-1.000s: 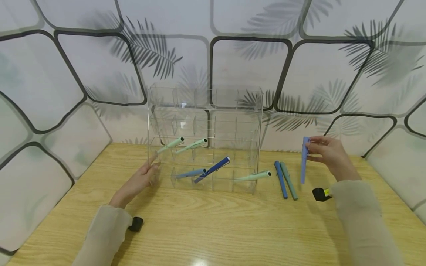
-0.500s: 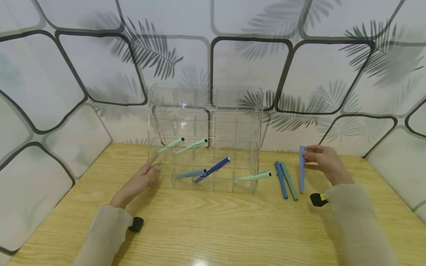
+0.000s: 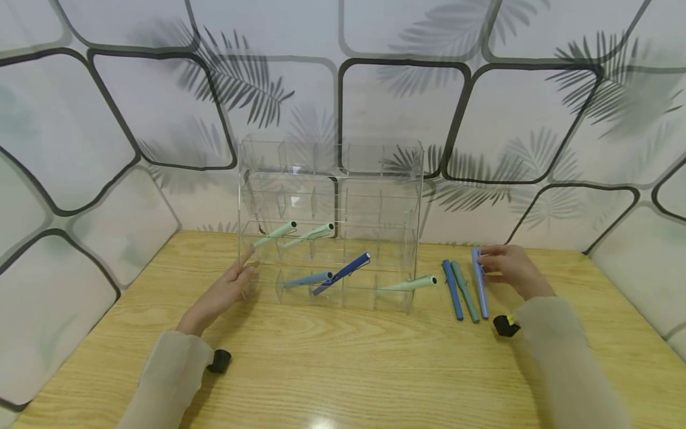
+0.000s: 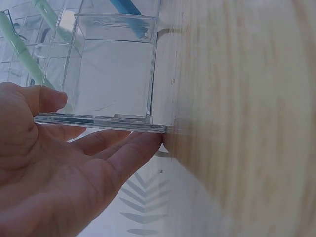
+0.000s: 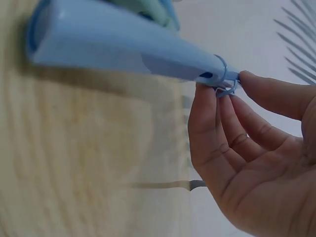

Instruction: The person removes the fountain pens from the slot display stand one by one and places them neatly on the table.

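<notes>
Pen [image 3: 481, 292] (lilac) is R of rack [image 3: 356, 208], one end pinched by R hand [image 3: 515, 269], thumb vs fingertips; L hand [image 3: 222, 296] grips rack's L side. Prob. best w/ light pinch, no nudging green pen [image 3: 465, 292] btwn it & rack, rack held steady.

- Held pen [image 3: 483, 298]: plain periwinkle blue, clip included.
- Blue pen [image 3: 452, 290] and dusty-green pen [image 3: 465, 292] beside it: each a single colour.
- Mint-green pens [image 3: 275, 234], three of them: black ends.
- Light-blue pen [image 3: 307, 280]: black end.
- Dark-blue pen [image 3: 342, 274]: whitish end.
- Rack [image 3: 359, 298]: clear, colourless.
- Table [image 3: 321, 369]: yellow-tan, streaky wood grain.
- Wall covering [image 3: 402, 113]: off-white, black and grey rounded outlines, grey feathery leaves.
- Sleeves [image 3: 174, 363]: plain beige.
</notes>
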The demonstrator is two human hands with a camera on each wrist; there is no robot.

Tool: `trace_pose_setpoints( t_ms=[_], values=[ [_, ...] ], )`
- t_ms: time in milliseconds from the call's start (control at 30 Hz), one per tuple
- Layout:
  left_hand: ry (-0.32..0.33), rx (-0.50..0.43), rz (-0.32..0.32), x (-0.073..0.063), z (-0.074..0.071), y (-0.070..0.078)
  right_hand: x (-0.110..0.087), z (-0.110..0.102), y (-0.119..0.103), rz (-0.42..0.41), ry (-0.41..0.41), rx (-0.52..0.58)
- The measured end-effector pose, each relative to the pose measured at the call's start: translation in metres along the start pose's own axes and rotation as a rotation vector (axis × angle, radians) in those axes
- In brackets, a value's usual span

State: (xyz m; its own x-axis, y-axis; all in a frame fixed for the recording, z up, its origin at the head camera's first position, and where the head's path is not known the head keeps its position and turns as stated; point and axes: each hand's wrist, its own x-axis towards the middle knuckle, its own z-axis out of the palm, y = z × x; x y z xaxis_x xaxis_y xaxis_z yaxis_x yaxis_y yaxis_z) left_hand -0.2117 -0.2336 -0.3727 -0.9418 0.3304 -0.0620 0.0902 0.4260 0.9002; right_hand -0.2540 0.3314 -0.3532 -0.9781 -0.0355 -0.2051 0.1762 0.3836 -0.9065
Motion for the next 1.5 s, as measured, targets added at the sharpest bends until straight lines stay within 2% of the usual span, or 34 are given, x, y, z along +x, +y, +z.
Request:
trace_pose_setpoints(
  t_ms=[167, 467, 800, 1200, 1500],
  values=[
    [-0.003, -0.006, 0.004, 0.001, -0.001, -0.002, 0.004, 0.005, 0.002, 0.022, -0.039, 0.015],
    [-0.008, -0.012, 0.001, 0.002, -0.002, -0.003, 0.007, 0.01, 0.001, 0.032, -0.053, -0.068],
    [-0.008, -0.011, 0.006, 0.002, -0.001, -0.002, 0.004, 0.006, -0.004, 0.029, -0.056, -0.092],
    [0.001, 0.014, 0.003, 0.001, -0.001, -0.002, -0.014, -0.006, -0.042, -0.085, 0.005, -0.15],
    [0.004, 0.009, 0.004, 0.001, -0.002, -0.004, -0.023, 0.0, -0.084, -0.192, -0.012, -0.133]
  ],
)
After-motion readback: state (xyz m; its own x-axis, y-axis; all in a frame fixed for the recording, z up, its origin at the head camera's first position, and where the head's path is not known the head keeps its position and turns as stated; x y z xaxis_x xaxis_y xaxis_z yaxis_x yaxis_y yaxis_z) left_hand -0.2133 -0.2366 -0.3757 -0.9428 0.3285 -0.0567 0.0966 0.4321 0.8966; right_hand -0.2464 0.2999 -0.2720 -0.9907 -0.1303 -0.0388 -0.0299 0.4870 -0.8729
